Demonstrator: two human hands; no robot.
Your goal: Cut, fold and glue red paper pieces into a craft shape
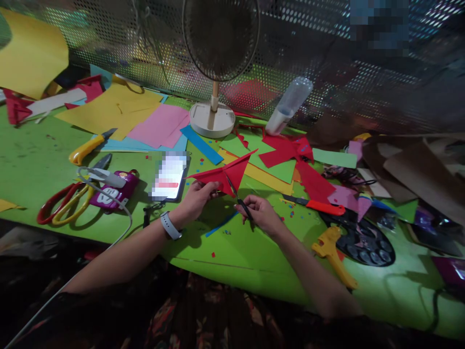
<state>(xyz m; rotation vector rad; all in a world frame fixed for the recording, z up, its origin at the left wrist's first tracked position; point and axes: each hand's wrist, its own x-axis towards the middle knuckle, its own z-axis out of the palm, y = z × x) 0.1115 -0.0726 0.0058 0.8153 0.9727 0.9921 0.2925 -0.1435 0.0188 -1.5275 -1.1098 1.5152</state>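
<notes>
My left hand (198, 198), with a white wristband, pinches the lower edge of a folded red paper shape (225, 174) held just above the green table (32, 165). My right hand (259, 213) is closed round the black handles of small scissors (238, 196), whose blades reach up into the red paper. A phone (169, 175) lies flat just left of my left hand.
A table fan (218, 53) stands behind. Yellow, pink and blue sheets (119, 114) lie at back left, red and green scraps (283, 155) to the right. Red-and-yellow scissors (65, 203), a yellow knife (89, 148), a red-handled cutter (319, 206), a bottle (288, 104) and a dark palette (366, 242) lie around.
</notes>
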